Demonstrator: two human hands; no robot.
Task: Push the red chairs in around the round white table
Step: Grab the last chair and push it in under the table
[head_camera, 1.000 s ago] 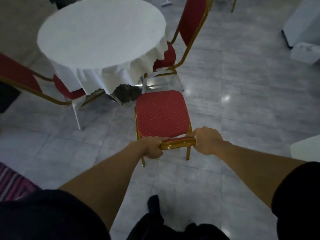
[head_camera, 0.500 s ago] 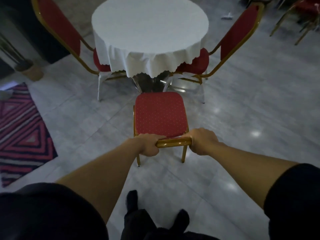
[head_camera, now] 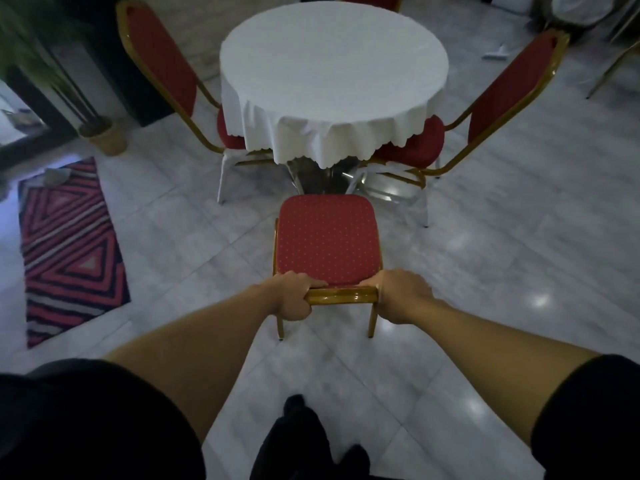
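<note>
**A:** We have both hands on the shiny gold metal top bar (head_camera: 341, 295) of the red padded chair with tiny dots (head_camera: 327, 239). Our left hand (head_camera: 290, 296) is curled tight round one end and our right hand (head_camera: 401, 294) is curled tight round the other. The chair is in the middle of the frame, its seat front near the round tabletop under the white cloth with a wavy edge (head_camera: 334, 69).

**B:** What could go wrong?

**A:** We think the seat could bump the shiny metal table leg (head_camera: 320, 180) if we push too hard. The soft cloth hangs low, so the seat might catch it and tug it. The smooth grey tiled floor (head_camera: 502, 254) looks slippery, so the thin gold legs might slide sideways if one hand pushes more.

**B:** And the others?

**A:** The red chair at upper left (head_camera: 162, 64) and the red chair at upper right (head_camera: 512, 84) sit close, so ours might knock them.
</note>
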